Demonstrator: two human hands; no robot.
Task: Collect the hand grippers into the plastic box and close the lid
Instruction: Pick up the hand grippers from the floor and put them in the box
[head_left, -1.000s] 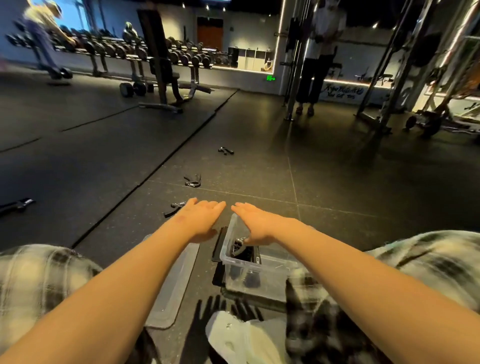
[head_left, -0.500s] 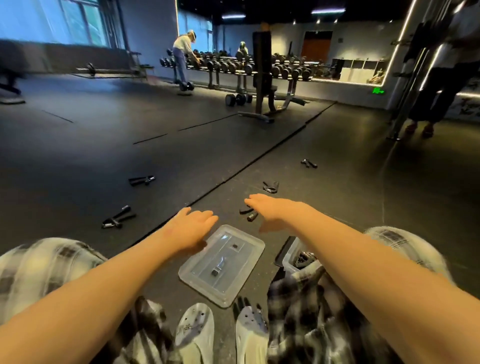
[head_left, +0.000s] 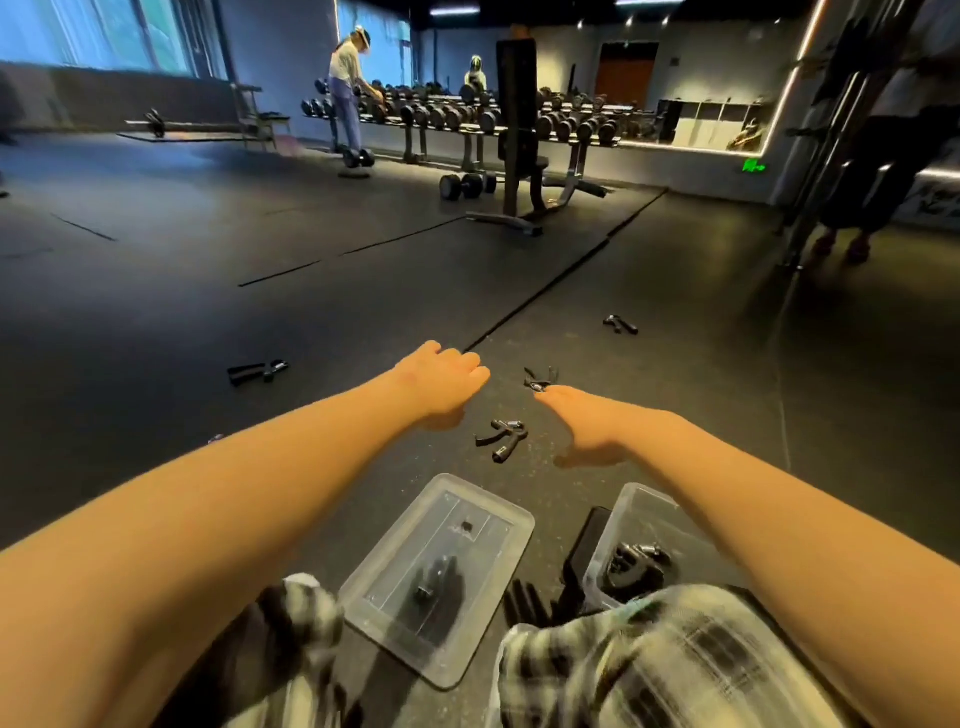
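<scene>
Since neither hand has anything in it yet, this is the reach. The right hand (head_left: 584, 428) is flat and straight-fingered, with its fingertips (head_left: 546, 397) right at a small black V-shaped hand gripper (head_left: 540, 379). I can't tell if they actually touch it. The left hand (head_left: 441, 384) is level with it on the other side, fingers loose, empty.

Between the two wrists lies a second black hand gripper (head_left: 501, 440). A third hand gripper (head_left: 621, 325) sits out beyond the right hand, and a fourth hand gripper (head_left: 258, 370) is way off past the left.

Back behind the hands, by the knees, the clear rectangular plastic box (head_left: 623, 519) already has something black in it. Its clear flat plastic lid (head_left: 384, 597) lies beside it on the dark rubber floor (head_left: 363, 322).

A second ago both hands were over the box and now they're out front, so I'd guess one drop-off is done and the next pickup is starting. At least four to go, lid last.
</scene>
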